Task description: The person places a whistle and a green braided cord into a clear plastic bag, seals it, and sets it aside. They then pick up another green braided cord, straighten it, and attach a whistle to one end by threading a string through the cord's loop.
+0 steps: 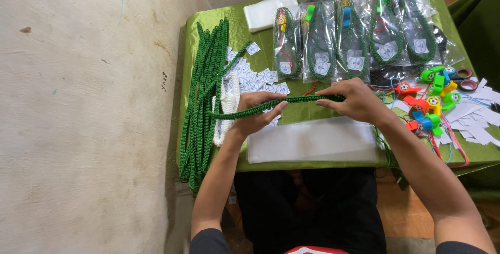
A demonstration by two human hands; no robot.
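My left hand (256,113) and my right hand (355,100) hold a green braided cord (291,101) stretched level between them above the green tablecloth (245,22). The left hand grips it near its left end, which sticks out toward a bundle of green cords (204,98). The right hand closes over its right end. A stack of clear plastic bags (312,140) lies just below my hands.
Several bagged cords with whistles (354,38) lie in a row at the table's back. Loose coloured whistles (432,100) sit to the right, with paper slips (476,118) and tape rolls (466,78). Small round labels (255,79) and a white cord (228,105) lie left of centre.
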